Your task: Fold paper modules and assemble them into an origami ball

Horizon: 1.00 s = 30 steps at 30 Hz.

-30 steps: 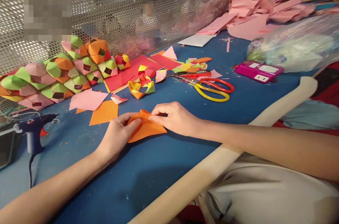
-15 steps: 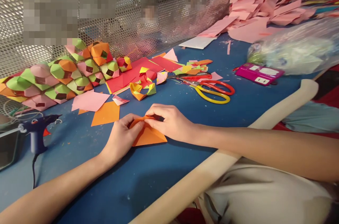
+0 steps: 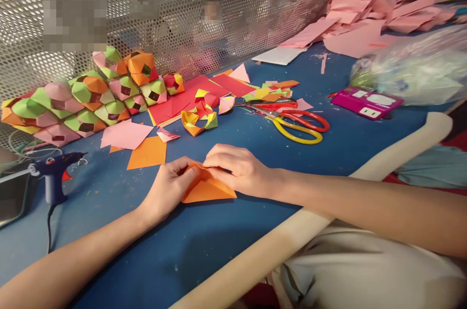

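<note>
Now my right hand (image 3: 241,169) sits close against my left hand (image 3: 168,188), and the top edge of the orange paper (image 3: 208,189), which curled up between them a second ago, is pinched lower; I judge the fold is being pressed. Both hands grip that paper, mid-frame. Upper right, a clear plastic bag (image 3: 419,68) holds pale, greenish stuff, too blurred to name.

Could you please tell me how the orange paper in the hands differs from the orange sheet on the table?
The held paper is bent, while the orange sheet lies flat. The left hand and right hand grip the held paper; the orange sheet lies unheld on the blue table. Both are orange.
</note>
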Available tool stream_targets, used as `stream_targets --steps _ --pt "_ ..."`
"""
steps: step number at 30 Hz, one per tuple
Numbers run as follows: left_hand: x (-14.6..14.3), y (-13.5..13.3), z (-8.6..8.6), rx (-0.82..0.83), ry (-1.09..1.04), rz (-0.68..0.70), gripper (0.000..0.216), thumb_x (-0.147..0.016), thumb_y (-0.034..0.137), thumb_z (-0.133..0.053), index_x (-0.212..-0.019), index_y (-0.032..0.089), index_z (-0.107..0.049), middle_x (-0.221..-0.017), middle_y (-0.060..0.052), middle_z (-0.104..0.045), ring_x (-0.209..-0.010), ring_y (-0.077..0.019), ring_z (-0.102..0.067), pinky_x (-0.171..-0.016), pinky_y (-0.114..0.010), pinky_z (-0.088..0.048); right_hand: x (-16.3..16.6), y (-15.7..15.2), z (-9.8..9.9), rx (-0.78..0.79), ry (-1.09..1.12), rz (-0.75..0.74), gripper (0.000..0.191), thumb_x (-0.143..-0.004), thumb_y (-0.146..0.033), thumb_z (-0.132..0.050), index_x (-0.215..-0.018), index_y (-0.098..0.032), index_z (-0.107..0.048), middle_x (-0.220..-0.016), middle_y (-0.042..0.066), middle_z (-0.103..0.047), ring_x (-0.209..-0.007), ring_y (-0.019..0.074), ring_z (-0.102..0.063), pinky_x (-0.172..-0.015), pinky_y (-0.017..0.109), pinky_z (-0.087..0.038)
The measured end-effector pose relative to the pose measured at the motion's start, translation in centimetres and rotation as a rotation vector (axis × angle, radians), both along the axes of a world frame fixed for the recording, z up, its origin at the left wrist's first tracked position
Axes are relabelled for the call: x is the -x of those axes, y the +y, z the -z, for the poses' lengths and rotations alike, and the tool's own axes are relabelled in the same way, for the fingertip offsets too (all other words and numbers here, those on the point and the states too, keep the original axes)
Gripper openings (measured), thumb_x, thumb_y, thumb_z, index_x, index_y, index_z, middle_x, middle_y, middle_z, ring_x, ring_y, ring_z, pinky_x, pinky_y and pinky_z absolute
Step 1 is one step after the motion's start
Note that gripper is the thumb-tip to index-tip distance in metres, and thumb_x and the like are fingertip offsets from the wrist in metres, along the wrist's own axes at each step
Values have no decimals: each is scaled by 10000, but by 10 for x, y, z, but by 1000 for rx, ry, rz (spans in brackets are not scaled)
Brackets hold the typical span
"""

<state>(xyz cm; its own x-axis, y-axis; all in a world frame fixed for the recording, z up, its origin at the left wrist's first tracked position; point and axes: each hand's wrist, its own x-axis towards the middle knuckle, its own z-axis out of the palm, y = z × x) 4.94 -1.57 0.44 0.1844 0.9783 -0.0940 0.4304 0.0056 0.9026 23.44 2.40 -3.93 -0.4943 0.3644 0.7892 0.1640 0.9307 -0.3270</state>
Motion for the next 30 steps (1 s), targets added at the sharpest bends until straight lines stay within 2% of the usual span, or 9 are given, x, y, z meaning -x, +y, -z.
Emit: stream_targets --steps 5,10,15,23,27,30 --pt "-1 -2 0 0 39 -10 233 -828 359 -578 -795 165 -703 -735 -2 -658 -706 -154 -553 -635 -231 -401 2 -1 -2 25 24 43 135 -873 -57 -532 -872 -177 -593 -808 53 -657 -741 143 -613 -693 258 -494" --pt "1 0 5 -11 53 8 195 -798 294 -574 -867 181 -718 -789 -5 -693 -765 -177 -588 -683 -240 -430 4 3 -1 -123 -30 75 117 -875 -91 -514 -857 -185 -582 -794 45 -664 -719 138 -614 -681 269 -483" --pt "5 0 13 -51 66 36 233 -834 335 -532 -904 190 -700 -843 -4 -691 -816 -183 -593 -734 -242 -445 5 4 -1 -204 -56 63 92 -881 -114 -517 -893 -166 -592 -811 53 -653 -722 132 -612 -674 266 -483" --pt "9 -1 16 -79 35 30 244 -847 428 -563 -865 204 -658 -791 12 -634 -775 -160 -545 -701 -213 -425 10 2 -8 -128 71 35 114 -883 -110 -529 -857 -162 -628 -772 52 -658 -708 125 -604 -692 246 -512" --pt "11 -1 16 -67 15 26 283 -869 466 -541 -829 206 -646 -789 13 -610 -766 -153 -526 -691 -208 -414 13 4 -8 -53 95 15 101 -901 -125 -535 -892 -162 -628 -783 50 -668 -723 122 -611 -706 239 -517" --pt "12 -1 17 -37 -1 13 306 -877 488 -525 -851 209 -649 -791 10 -606 -785 -160 -523 -708 -215 -416 14 6 -6 -54 86 -6 97 -912 -121 -527 -918 -161 -616 -803 50 -669 -753 122 -618 -726 241 -515"
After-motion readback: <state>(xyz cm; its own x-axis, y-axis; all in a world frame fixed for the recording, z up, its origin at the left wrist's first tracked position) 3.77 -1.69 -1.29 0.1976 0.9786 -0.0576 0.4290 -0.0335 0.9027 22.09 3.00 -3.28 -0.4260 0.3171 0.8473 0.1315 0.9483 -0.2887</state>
